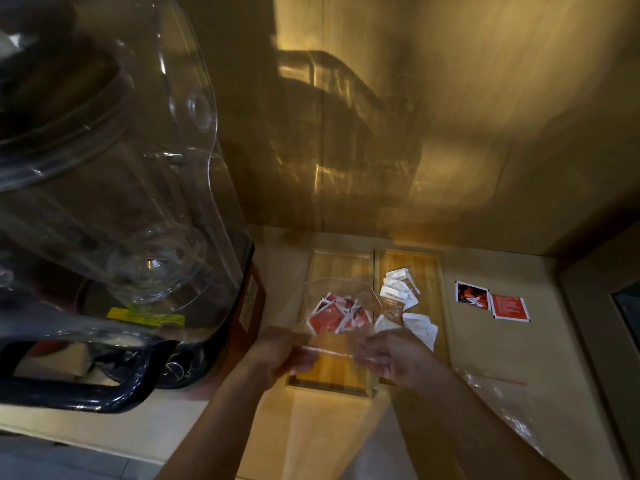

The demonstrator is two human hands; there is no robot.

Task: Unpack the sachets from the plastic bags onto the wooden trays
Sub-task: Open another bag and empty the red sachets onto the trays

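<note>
Left hand [282,351] + right hand [391,355]: you're gripping clear plastic bag [337,306] of red sachets [325,318] | hovering over left wooden tray [332,368] on desk [502,344]

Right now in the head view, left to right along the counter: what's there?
Blender → left wooden tray with red sachets in the clear bag → right wooden tray with white sachets → two loose red sachets → empty plastic bag.
</note>
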